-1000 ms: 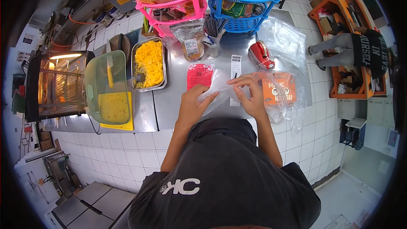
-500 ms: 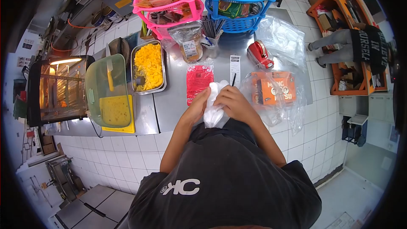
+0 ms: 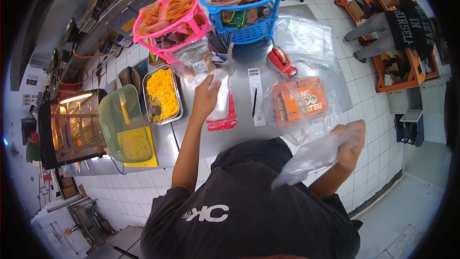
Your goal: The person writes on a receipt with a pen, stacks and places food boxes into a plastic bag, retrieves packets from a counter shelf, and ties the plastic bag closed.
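Observation:
My left hand (image 3: 206, 97) grips the top of a folded white plastic bag (image 3: 222, 100), which hangs above a red printed packet (image 3: 223, 122) on the metal table. Out to the right, past the table's front edge, my right hand (image 3: 352, 149) is closed on a thin translucent plastic bag (image 3: 309, 160). That bag trails loosely toward my body. Between my hands lie a paper receipt (image 3: 256, 84) and a black pen (image 3: 254, 101). An orange printed box in clear plastic (image 3: 306, 100) rests on the table near the right-hand bag.
A red tape dispenser (image 3: 282, 62) stands behind the box. Pink (image 3: 201, 19) and blue (image 3: 247, 31) baskets stand at the back. On the left are a metal tray of yellow food (image 3: 179, 110), a green lid (image 3: 108, 120) and a lit display case (image 3: 72, 129). Another person (image 3: 397, 31) bends at orange shelves.
My hands have moved apart: the left went up and left with a white bag, the right swung far right with a translucent bag. The view has shifted slightly.

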Tool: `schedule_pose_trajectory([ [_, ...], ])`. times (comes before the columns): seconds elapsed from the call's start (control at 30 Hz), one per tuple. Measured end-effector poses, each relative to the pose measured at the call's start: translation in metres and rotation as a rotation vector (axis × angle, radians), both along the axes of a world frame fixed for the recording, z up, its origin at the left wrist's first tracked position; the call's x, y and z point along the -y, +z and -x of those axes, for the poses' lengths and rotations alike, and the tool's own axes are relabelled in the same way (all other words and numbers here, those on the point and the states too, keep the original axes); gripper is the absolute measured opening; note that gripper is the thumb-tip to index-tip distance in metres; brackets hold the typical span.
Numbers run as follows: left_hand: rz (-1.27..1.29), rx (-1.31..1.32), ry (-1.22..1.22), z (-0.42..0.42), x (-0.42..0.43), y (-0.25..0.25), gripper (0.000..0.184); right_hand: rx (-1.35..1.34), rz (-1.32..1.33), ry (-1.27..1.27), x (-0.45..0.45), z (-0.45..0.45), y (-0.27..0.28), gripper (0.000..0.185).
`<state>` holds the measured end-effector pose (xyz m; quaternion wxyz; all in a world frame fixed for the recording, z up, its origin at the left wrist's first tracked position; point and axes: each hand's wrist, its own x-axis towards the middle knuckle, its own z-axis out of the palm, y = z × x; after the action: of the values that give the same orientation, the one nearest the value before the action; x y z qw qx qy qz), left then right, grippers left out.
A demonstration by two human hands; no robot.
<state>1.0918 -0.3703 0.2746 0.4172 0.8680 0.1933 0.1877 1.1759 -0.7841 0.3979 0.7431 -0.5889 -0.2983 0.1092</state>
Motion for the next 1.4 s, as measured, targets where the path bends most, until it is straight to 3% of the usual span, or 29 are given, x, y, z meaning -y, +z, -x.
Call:
schedule_pose_trajectory([
  [0.07, -0.126, 0.061, 0.071, -0.05, 0.015, 0.003, 0.037, -0.038, 0.25, -0.231, 0.024, -0.007, 0.006, 0.032],
  [0.13, -0.052, 0.02, 0.16, -0.109, 0.035, 0.006, 0.039, -0.001, 0.315, -0.277, 0.035, -0.009, 0.005, 0.029],
  [0.2, -0.155, 0.339, 0.233, -0.178, 0.032, -0.088, 0.037, 0.044, 0.381, -0.319, 0.045, -0.009, 0.003, 0.025],
  [0.27, 0.18, 0.014, 0.459, -0.22, 0.033, -0.135, 0.04, -0.094, 0.401, -0.313, 0.052, -0.007, -0.001, 0.023],
  [0.3, 0.181, 0.035, 0.457, -0.243, 0.027, -0.16, 0.04, -0.074, 0.393, -0.317, 0.057, -0.008, -0.002, 0.023],
  [0.37, 0.52, 0.287, 0.722, -0.281, 0.011, -0.207, 0.041, -0.225, 0.456, -0.29, 0.071, -0.005, -0.008, 0.022],
  [0.47, 0.717, 0.421, 0.902, -0.332, -0.018, -0.242, 0.042, -0.357, 0.46, -0.312, 0.098, -0.005, -0.022, 0.022],
  [0.57, 1.214, 0.832, 0.64, -0.355, -0.021, -0.212, 0.04, -0.398, 0.523, -0.383, 0.113, -0.013, -0.026, 0.023],
  [0.67, 1.236, 0.996, 0.33, -0.368, -0.023, -0.187, 0.044, -0.549, 0.563, -0.387, 0.124, -0.022, -0.022, 0.022],
  [0.73, 1.124, 1.109, 0.172, -0.372, -0.03, -0.195, 0.045, -0.429, 0.53, -0.439, 0.126, -0.027, -0.03, 0.014],
  [0.8, 1.2, 1.064, 0.146, -0.367, -0.038, -0.197, 0.045, -0.405, 0.557, -0.451, 0.13, -0.034, -0.04, 0.008],
  [0.87, 1.352, 0.975, 0.104, -0.357, -0.042, -0.196, 0.044, -0.197, 0.528, -0.42, 0.134, -0.041, -0.051, 0.017],
  [1.0, 1.821, 0.585, 0.31, -0.259, 0.011, -0.167, 0.045, -0.354, 0.463, -0.327, 0.118, -0.054, -0.049, 0.019],
  [1.03, 1.785, 0.536, 0.271, -0.218, 0.043, -0.13, 0.046, -0.42, 0.448, -0.354, 0.111, -0.055, -0.049, 0.019],
  [1.07, 1.536, 0.536, 0.135, -0.168, 0.094, -0.063, 0.046, -0.419, 0.443, -0.349, 0.106, -0.055, -0.05, 0.019],
  [1.1, 1.163, 0.36, 0.185, -0.126, 0.139, -0.006, 0.04, -0.427, 0.383, -0.334, 0.102, -0.056, -0.054, 0.019],
  [1.17, 0.724, 0.286, -0.106, -0.051, 0.174, -0.022, 0.042, -0.421, 0.321, -0.301, 0.084, -0.063, -0.057, 0.02],
  [1.2, 0.38, 0.225, -0.181, -0.039, 0.2, 0.041, 0.044, -0.328, 0.386, -0.13, 0.067, -0.066, -0.056, 0.02],
  [1.27, 0.036, 0.156, -0.206, -0.032, 0.225, 0.099, 0.046, -0.06, 0.516, 0.228, 0.024, -0.069, -0.059, 0.02],
  [1.33, 0.214, -0.05, -0.17, -0.026, 0.221, 0.08, 0.052, 0.382, 0.678, 0.56, -0.024, -0.071, -0.076, 0.024],
  [1.37, 0.193, -0.028, -0.203, -0.025, 0.213, 0.076, 0.053, 0.656, 0.77, 0.694, -0.044, -0.073, -0.09, 0.032],
  [1.4, 0.181, -0.015, -0.184, -0.022, 0.21, 0.081, 0.053, 0.679, 0.758, 0.703, -0.064, -0.078, -0.104, 0.032],
])
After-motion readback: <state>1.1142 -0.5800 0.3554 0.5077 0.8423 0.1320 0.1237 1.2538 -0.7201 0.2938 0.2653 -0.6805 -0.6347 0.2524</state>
